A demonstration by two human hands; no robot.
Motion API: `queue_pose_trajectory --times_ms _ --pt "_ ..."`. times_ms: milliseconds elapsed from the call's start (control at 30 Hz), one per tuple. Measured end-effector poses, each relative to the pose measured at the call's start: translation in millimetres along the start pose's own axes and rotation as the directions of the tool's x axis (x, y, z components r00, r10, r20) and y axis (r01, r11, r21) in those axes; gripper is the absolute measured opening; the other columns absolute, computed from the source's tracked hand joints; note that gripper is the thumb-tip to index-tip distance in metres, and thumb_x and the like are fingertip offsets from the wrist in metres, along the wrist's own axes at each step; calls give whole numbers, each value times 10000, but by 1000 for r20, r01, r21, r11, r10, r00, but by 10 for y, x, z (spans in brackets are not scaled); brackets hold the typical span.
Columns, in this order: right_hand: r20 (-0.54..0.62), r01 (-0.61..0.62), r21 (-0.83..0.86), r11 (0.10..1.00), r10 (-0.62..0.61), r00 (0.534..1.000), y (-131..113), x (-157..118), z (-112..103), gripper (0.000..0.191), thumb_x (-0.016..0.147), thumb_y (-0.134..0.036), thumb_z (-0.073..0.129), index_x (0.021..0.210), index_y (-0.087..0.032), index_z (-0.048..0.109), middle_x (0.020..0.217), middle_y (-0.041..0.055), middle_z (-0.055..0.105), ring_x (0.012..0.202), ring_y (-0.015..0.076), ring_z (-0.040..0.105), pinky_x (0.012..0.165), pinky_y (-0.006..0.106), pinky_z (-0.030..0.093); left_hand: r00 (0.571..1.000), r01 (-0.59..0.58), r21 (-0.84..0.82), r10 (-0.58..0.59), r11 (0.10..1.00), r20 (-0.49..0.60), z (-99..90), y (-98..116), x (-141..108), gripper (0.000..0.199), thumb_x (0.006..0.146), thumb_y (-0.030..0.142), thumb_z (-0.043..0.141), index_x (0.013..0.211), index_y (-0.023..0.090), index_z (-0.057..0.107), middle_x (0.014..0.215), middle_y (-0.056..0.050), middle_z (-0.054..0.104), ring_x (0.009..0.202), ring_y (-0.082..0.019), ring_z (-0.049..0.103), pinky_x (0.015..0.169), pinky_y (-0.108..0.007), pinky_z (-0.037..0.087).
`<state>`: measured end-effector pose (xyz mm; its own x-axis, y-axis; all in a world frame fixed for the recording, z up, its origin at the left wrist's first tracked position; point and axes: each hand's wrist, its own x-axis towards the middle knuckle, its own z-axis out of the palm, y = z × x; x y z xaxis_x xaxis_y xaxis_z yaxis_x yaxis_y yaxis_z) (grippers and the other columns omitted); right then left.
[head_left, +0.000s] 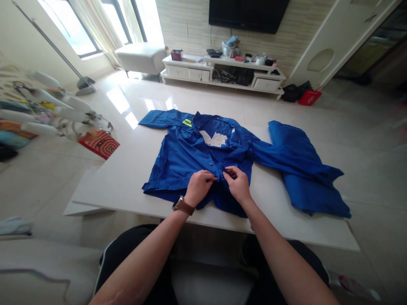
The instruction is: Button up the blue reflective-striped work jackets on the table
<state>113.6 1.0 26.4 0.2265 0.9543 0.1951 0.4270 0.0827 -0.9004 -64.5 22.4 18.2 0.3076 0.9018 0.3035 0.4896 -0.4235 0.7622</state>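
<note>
A blue jacket (178, 156) lies spread on a white table (117, 182), its collar away from me and its front partly open, with a white print showing inside. My left hand (200, 184), with a watch on the wrist, pinches the jacket's front edge near the hem. Just to its right, my right hand (237, 182) has its fingers closed on the other front edge. The two hands are a short gap apart. A button shows on the front just above them. The jacket's right-side sleeve lies across a folded blue cloth (302, 186).
Beyond the table stand a low white TV cabinet (187, 73) and a pale bench (141, 57). A red patterned bag (100, 143) and a rack with white parts are at the left. A red bag (310, 96) sits on the floor at the back right.
</note>
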Motion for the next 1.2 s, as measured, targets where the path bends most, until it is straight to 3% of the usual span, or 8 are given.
queue_pose_trajectory --times_ms 200,367,500,733,967,1200 --pt "136 98 -74 992 -88 987 -28 -43 3 160 862 -258 593 885 -224 747 910 48 737 814 195 662 780 330 513 1000 -4 9 4 1000 4 -20 40 -6 248 801 8 711 828 226 826 923 -29 796 851 -174 727 816 -299 567" --pt "195 111 -82 990 -93 976 -1 -55 27 168 848 -216 560 874 -228 726 918 40 720 870 196 662 825 333 504 1000 9 24 -9 1000 11 -34 57 -8 270 800 -7 665 790 223 807 901 -26 791 849 -178 724 825 -304 557" --pt "203 4 -12 1000 -1 979 59 -24 55 164 850 -318 590 871 -217 717 901 44 736 852 206 655 831 350 501 1000 21 -7 -21 1000 12 -37 56 -3 285 790 -4 637 804 228 800 913 -23 793 862 -185 727 831 -307 556" --pt "252 -210 162 964 165 953 151 25 96 271 769 -459 637 810 -196 691 745 16 676 704 177 581 689 304 468 998 67 -116 -68 991 -4 -40 80 16 281 787 12 609 804 231 784 920 -5 799 842 -168 719 832 -289 549" --pt "220 -219 146 965 184 958 139 6 119 297 705 -455 681 838 -189 690 761 17 669 713 177 574 704 313 465 993 114 -114 -115 987 -3 -28 87 14 230 790 63 606 820 212 779 884 -7 795 764 -153 699 750 -267 535" --pt "201 -176 113 978 151 968 177 -14 139 233 698 -413 681 778 -200 631 697 -10 625 687 172 559 680 307 452 987 156 -158 -146 975 70 -51 173 4 177 773 107 664 852 194 796 843 -26 795 719 -157 704 722 -268 557"
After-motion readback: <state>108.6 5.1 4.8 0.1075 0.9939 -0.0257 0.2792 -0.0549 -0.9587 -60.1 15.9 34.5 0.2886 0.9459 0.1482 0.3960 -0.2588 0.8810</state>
